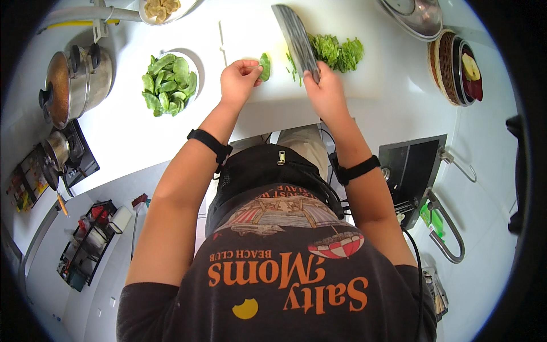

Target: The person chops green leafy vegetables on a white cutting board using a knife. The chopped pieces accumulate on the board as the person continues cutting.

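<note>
My left hand [239,79] pinches a flat green bean pod [265,67] between thumb and fingers, just above a white cutting board [273,92]. In my right hand [325,92] is a kitchen knife [295,36] with a broad, dark-patterned blade, pointing away from me. Right of the blade lies a pile of thinly sliced green pods [337,52]. A few loose slivers [293,68] sit on the board at the blade's left side. Further left, a white bowl [197,68] is heaped with whole flat bean pods [170,85].
A steel pot [79,85] with a glass lid stands at the far left, near a stove [83,145]. A plate [164,19] of pale brown pieces is at the back. Right are a metal lid [416,17], a woven basket [442,68] and a sink [410,171].
</note>
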Available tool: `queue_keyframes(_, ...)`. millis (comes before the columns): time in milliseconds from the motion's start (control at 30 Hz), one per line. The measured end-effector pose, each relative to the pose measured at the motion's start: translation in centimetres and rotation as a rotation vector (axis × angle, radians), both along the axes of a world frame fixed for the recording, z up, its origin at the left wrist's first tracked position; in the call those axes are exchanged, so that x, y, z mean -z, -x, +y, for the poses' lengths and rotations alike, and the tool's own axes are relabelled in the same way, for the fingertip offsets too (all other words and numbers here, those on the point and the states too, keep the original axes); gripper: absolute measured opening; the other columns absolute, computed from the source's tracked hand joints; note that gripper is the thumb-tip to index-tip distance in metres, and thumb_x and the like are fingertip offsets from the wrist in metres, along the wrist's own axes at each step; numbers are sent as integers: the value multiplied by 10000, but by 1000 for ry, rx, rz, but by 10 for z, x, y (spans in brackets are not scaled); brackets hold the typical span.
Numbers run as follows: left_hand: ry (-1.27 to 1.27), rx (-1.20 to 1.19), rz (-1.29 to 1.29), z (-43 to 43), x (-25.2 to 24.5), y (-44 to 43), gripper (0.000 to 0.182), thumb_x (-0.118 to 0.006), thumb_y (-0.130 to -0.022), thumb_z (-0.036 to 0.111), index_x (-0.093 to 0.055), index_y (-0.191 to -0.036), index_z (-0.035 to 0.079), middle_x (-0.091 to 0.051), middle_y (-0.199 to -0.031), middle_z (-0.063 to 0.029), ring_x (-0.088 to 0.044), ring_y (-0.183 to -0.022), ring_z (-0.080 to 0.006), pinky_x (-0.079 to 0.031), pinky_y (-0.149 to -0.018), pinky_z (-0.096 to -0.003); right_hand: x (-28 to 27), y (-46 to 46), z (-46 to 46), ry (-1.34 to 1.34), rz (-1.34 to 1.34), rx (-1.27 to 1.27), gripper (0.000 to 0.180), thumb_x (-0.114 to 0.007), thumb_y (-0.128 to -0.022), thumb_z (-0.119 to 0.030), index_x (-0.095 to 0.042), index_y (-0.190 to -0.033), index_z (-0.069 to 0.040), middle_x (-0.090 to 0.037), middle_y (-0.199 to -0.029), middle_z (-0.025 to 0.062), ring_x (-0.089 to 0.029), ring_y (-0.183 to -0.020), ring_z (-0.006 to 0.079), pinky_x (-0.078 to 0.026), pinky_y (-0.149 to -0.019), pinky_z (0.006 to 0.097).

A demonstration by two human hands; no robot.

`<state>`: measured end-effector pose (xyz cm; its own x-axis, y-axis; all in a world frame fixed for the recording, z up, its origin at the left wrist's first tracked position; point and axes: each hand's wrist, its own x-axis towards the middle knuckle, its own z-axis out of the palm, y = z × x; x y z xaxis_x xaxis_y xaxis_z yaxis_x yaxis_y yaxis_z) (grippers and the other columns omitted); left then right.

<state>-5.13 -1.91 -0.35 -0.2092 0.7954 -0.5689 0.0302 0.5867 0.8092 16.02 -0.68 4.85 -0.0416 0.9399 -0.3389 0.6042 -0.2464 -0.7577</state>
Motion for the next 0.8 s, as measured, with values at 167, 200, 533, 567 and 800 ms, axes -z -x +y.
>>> queue_keyframes(167,47,-58,-31,-4,-3,8,156,-726,-924,69,-693,-1039,-33,-717,-882,-70,-678,-727,-117,-583,-665,-242,8,4,-28,95,4,-77,290,-621,-942,-203,-617,-1101,40,-596,-703,159,-567,-614,280,-475,-620,383)
queue_keyframes(200,46,-40,-51,-5,-3,6,152,-730,-921,72,-692,-1028,-30,-715,-877,-70,-678,-724,-117,-583,-662,-242,11,4,-32,85,0,-78,290,-620,-940,-201,-617,-1098,43,-603,-707,168,-579,-619,291,-477,-622,389)
queue_keyframes(533,42,132,35,7,0,-26,104,-742,-868,64,-688,-880,-24,-717,-768,-93,-699,-615,-139,-571,-566,-266,2,2,-28,-66,-82,-85,297,-616,-922,-177,-623,-1099,61,-656,-769,238,-647,-698,399,-501,-658,453)
queue_keyframes(567,52,143,48,9,-1,-26,118,-745,-875,76,-692,-888,-29,-718,-779,-94,-702,-622,-141,-574,-566,-264,0,4,-27,-34,-95,-79,286,-620,-913,-174,-631,-1089,51,-668,-796,243,-654,-742,416,-509,-689,470)
queue_keyframes(800,95,154,94,14,-3,-32,149,-756,-873,92,-702,-883,-47,-719,-778,-98,-707,-627,-154,-578,-561,-266,-1,13,-24,1,-124,-88,262,-622,-896,-161,-640,-1072,34,-694,-866,256,-670,-847,448,-528,-768,511)
